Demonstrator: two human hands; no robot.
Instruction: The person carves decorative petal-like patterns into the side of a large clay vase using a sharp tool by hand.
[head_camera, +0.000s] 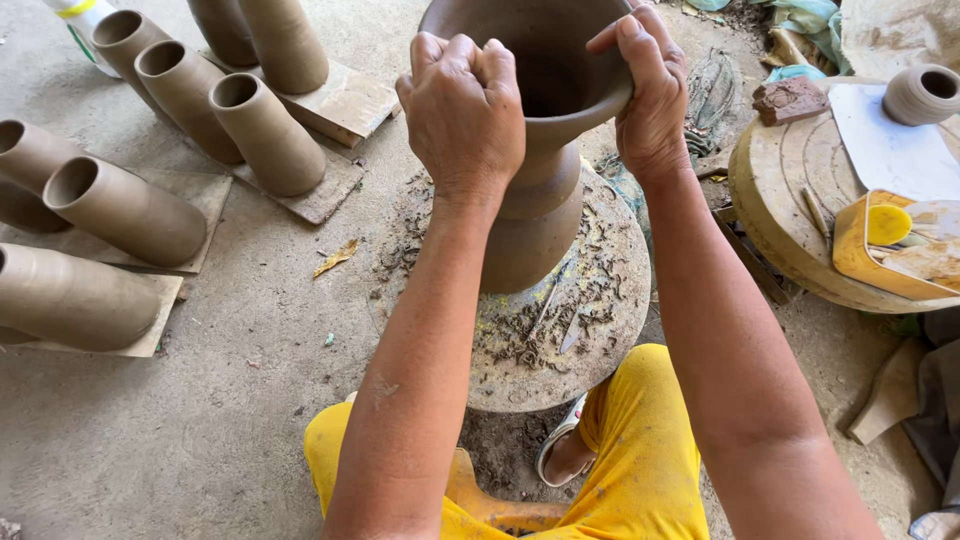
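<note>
Clay rim under both hands: the left hand (462, 105) is curled into a near-fist over the near edge of the flared vase (540, 150), fingers closed on the lip, while the right hand (650, 95) clasps the far side, thumb inside, fingers outside. Even, gentle pressure from both sides would probably keep the soft wall round. The vase stands upright on a trimmings-strewn wheel (570, 330); clay cylinders (125, 210) dry on boards to the left.
</note>
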